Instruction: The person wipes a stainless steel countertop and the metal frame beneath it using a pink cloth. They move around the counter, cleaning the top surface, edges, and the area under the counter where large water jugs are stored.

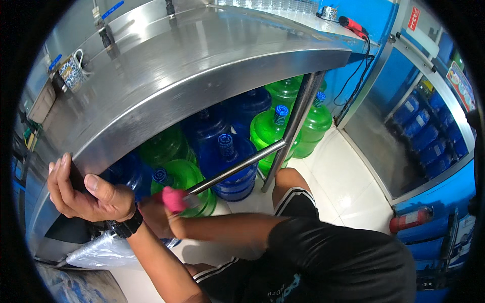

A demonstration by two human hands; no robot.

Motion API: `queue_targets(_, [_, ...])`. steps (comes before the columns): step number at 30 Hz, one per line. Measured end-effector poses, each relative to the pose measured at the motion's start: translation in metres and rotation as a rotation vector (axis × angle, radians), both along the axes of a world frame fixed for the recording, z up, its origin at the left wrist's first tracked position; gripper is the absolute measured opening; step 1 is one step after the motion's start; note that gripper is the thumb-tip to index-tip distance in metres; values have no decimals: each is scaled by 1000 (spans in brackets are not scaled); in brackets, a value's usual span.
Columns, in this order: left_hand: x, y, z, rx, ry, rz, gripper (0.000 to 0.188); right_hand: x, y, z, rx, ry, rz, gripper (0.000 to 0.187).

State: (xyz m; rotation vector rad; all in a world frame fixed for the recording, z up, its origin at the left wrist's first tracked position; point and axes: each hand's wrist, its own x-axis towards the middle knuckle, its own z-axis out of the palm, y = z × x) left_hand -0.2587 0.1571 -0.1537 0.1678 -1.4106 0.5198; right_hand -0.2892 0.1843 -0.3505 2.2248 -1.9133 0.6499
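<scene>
My left hand (93, 194), with a black watch on its wrist, rests at the near left edge of the stainless steel counter (202, 55), its fingers apart and nothing in them. Below the counter top my right hand (155, 214), smeared by motion, is closed on a bright pink cloth (175, 199). That cloth is at the lower left end of a steel rail (237, 167); whether it wraps round the rail I cannot tell. Right behind are a green water jug (184, 177) and a blue water jug (237, 171), both upright with blue-wrapped necks.
More jugs, such as a green jug (265, 131), crowd beneath the counter beside its steel leg (298, 121). A mug (72, 72) and a red-handled tool (352, 26) stand on top. Clear plastic wrapping (103, 251) lies lower left. A glass door (404, 131) and a fire extinguisher (410, 219) are right.
</scene>
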Motion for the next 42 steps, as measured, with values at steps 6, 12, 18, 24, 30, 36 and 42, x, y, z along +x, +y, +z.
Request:
queue_targets(6, [9,9,3,43,-77,-34,40,62,-45,-10,-271,157,-152,24])
queue_targets(12, [14,10,-1,76,-100,-10,37,-121,109,43,9,35,154,48])
queue_targets(18, [7,2,-2,2,-39,21,39,-252,202,24,11,122,-121,55])
queue_targets(24, [8,8,1,31,-53,76,40,-231,224,14,-560,-243,-149,39])
queue_targets(30, [11,12,1,87,-81,49,40,-219,269,-6,-890,-1272,-787,29])
queue_targets(36, [4,22,1,141,-34,43,37,-214,332,20,-333,-2546,617,47])
queue_targets(42, [-5,23,1,125,28,-78,38,-236,324,56,-1055,-1631,-242,40])
